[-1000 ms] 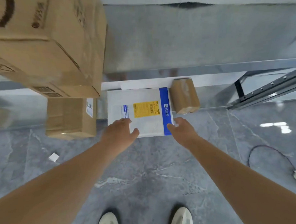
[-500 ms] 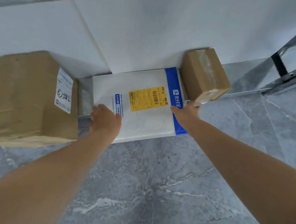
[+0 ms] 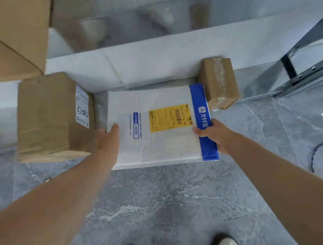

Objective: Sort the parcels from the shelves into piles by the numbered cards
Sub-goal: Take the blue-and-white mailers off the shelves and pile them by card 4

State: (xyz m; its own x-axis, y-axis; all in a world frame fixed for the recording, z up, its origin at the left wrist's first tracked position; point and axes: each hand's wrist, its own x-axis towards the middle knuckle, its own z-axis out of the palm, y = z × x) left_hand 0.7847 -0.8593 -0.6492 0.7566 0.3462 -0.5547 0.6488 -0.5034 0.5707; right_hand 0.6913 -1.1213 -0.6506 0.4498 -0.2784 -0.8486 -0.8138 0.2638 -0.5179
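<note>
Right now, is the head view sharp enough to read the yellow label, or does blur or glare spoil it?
Head view: yellow label on the white mailer shows its barcode, fine print smeared; background above is motion-blurred; wide-angle bending at edges; glare patch on the floor, far right.

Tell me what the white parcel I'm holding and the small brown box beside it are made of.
White parcel: probably a plastic poly mailer, smooth and faintly glossy; it creases softly. Small brown box: matt cardboard by its colour and folded edges, with shiny clear tape along the top.
</note>
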